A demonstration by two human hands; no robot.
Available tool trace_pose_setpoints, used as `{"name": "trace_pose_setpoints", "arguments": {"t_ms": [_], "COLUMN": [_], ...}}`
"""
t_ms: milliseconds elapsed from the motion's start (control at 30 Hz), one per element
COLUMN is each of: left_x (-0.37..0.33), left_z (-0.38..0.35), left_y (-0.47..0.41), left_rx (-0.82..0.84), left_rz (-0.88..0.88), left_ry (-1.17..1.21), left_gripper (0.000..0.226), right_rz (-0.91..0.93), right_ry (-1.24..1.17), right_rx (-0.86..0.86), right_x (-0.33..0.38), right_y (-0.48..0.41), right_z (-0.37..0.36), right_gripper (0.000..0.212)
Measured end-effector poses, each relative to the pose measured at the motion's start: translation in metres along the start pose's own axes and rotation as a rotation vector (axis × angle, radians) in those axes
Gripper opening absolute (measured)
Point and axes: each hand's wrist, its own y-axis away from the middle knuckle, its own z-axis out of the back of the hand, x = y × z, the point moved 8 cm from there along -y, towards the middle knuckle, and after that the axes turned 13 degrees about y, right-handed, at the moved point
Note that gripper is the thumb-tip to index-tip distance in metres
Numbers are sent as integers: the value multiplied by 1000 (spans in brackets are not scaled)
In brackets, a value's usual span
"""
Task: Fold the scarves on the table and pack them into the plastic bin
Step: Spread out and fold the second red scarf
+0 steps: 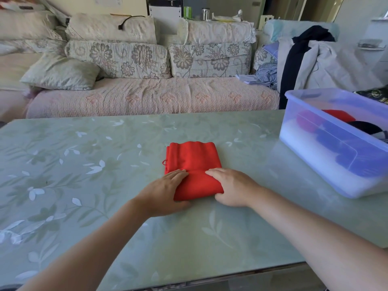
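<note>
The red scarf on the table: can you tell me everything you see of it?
The red scarf is plain bright red, soft-looking cloth, folded into a thick, roughly square bundle lying flat near the middle of the table. A loose thread curls out at its left side. The left hand and right hand each hold its near fold, fingers on top, thumbs at the near edge.

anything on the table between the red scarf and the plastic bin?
Nothing. In the head view, only a bare stretch of leaf-patterned table separates the red scarf from the plastic bin; the two do not touch.
</note>
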Motion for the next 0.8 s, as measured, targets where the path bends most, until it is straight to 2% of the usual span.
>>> {"name": "trace_pose_setpoints", "arguments": {"t_ms": [100,233,267,300,367,467,633,700,800], "left_x": [2,-5,-4,-2,6,14,14,19,34], "left_z": [10,28,32,35,40,42,41,40,41], "left_y": [7,12,12,12,12,11,6,-1,-16], "left_rx": [-43,-199,-220,-239,-297,-377,-387,-350,-383], "left_rz": [-17,-8,33,75,168,269,268,285,386], "left_ry": [85,311,353,397,465,545,674,660,520], "left_gripper": [80,24,12,5,11,20,26,29,34], "right_rz": [-103,-164,-171,-177,-210,-258,-308,-342,-427], "right_ry": [-167,-329,-378,-435,-592,-753,-540,-557,-505], "right_rx": [-37,42,69,85,84,37,-234,-270,-287], "right_x": [-12,-28,-31,-34,-39,-45,-46,-48,-55], "right_y": [0,5,5,5,7,8,3,-1,-12], "right_z": [8,16,15,15,15,11,22,20,16], "right_gripper": [57,21,17,22,35,42,34,30,37]}}
